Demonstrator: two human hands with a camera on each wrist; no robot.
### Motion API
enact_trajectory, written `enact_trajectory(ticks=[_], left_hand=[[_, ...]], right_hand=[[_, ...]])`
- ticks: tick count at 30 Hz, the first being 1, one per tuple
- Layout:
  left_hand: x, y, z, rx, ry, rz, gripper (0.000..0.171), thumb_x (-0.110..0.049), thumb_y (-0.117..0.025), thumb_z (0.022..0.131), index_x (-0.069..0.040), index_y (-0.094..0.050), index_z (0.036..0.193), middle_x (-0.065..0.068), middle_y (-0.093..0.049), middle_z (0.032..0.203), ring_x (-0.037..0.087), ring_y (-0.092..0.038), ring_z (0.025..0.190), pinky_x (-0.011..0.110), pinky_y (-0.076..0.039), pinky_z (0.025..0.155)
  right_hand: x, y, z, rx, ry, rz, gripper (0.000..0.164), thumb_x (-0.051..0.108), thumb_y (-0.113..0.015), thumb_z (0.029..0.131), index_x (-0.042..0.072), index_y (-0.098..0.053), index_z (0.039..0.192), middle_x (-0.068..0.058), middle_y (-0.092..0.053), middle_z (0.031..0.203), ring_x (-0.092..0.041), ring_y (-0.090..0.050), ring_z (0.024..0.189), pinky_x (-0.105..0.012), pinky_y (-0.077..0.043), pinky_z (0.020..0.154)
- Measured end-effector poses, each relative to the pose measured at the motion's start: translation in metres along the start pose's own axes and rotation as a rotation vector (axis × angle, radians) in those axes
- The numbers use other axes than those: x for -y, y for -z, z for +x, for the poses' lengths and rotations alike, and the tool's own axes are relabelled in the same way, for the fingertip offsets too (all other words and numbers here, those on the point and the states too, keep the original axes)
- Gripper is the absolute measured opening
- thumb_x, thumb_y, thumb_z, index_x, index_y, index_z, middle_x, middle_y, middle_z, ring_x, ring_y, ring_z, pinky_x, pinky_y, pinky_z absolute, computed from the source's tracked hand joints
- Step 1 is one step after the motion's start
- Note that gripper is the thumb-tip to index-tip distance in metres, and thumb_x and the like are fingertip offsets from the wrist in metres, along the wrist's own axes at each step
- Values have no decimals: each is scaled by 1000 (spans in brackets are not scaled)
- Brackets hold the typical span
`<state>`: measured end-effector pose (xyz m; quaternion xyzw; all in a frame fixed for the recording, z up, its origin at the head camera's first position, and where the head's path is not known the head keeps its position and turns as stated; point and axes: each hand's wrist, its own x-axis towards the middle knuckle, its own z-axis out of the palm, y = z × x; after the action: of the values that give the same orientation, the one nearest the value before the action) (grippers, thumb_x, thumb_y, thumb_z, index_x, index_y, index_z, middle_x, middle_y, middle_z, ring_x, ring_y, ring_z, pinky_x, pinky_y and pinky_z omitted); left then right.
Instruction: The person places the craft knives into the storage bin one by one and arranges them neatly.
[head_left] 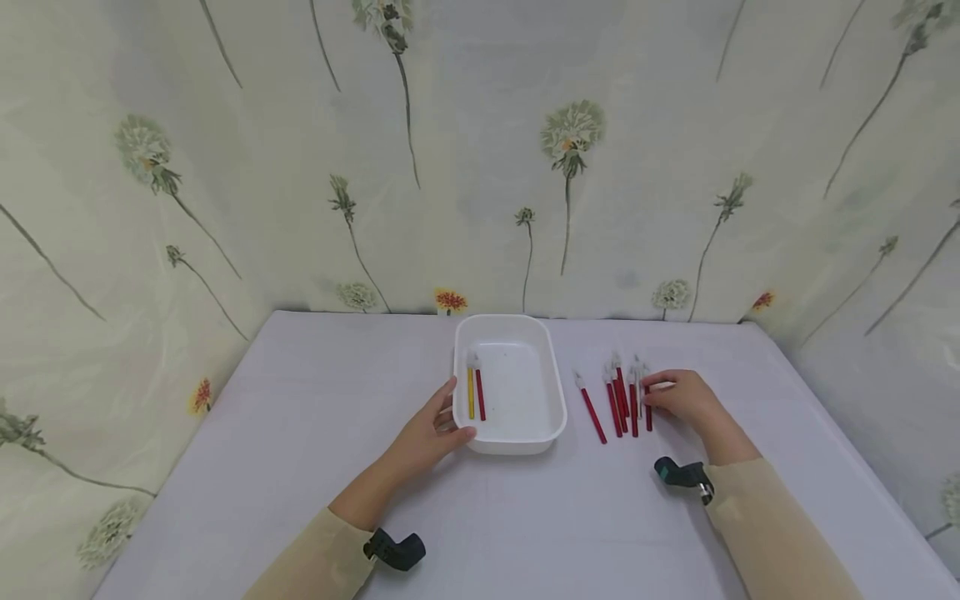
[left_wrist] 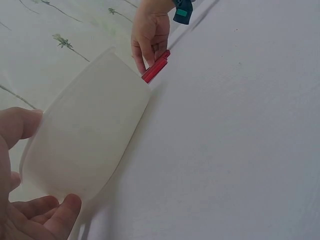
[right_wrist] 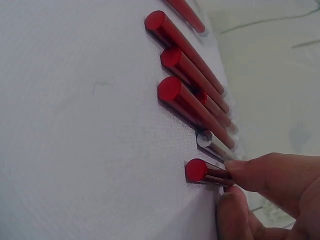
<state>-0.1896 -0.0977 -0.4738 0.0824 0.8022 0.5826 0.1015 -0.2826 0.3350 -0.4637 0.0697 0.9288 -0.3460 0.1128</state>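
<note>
My left hand (head_left: 424, 435) holds a white plastic tray (head_left: 513, 447) by its near left corner, thumb at the front edge and fingers along the side. Inside the tray lie a slim yellow pen-like stick (head_left: 471, 394) and a red one (head_left: 481, 394), both with pale tips pointing away. To the right of the tray, my right hand (head_left: 681, 395) pinches the rightmost red pen-like stick (right_wrist: 197, 170) between thumb and fingers. Its far end is hidden by the hand. Beside it lies a silver stick (right_wrist: 205, 138), close to the thumb.
Several more red sticks (head_left: 613, 408) lie in a loose row between the tray and my right hand. One red stick (head_left: 593, 415) slants apart, nearest the tray. A flower-printed cloth (head_left: 480, 167) hangs behind the white-covered table (head_left: 360, 367).
</note>
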Motion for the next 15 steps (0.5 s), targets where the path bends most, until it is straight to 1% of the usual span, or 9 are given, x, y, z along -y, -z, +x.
enact_trajectory(ticks=[3, 6, 9, 12, 15], left_hand=[[1, 0, 0, -5, -7, 12, 89, -27, -76, 91, -20, -21, 161, 16, -40, 155, 34, -46, 138, 45, -49, 102], [3, -1, 0, -7, -17, 22, 89, -27, -76, 91, -20, -21, 161, 16, -41, 155, 35, -46, 138, 46, -49, 102], [4, -1, 0, -8, -18, 18, 90, -27, -76, 91, -20, -21, 161, 16, -41, 155, 34, -46, 138, 45, -49, 102], [6, -1, 0, -7, -20, 14, 89, -27, -76, 91, -20, -21, 161, 16, -41, 155, 34, -46, 138, 45, -49, 102], [7, -2, 0, -6, -18, 8, 90, -27, -76, 91, -21, -21, 161, 15, -41, 155, 34, -46, 138, 45, -49, 102]], right_hand=[[1, -1, 0, -10, -9, 14, 41, 17, -75, 89, -1, -66, 125, -20, -66, 108, -26, -59, 88, -30, -49, 71], [0, -3, -1, -30, 8, 24, 41, 15, -74, 88, -3, -66, 123, -21, -67, 107, -26, -59, 88, -29, -48, 71], [-1, -5, -1, -52, 19, 21, 41, 15, -73, 87, -4, -66, 123, -24, -65, 114, -26, -59, 89, -28, -48, 70], [-3, -7, -1, -59, -5, 49, 44, 16, -72, 88, -3, -64, 126, -27, -61, 122, -24, -59, 89, -26, -49, 69], [-6, -7, 0, -65, -35, 91, 47, 17, -70, 89, -2, -62, 131, -27, -59, 126, -22, -61, 87, -26, -51, 70]])
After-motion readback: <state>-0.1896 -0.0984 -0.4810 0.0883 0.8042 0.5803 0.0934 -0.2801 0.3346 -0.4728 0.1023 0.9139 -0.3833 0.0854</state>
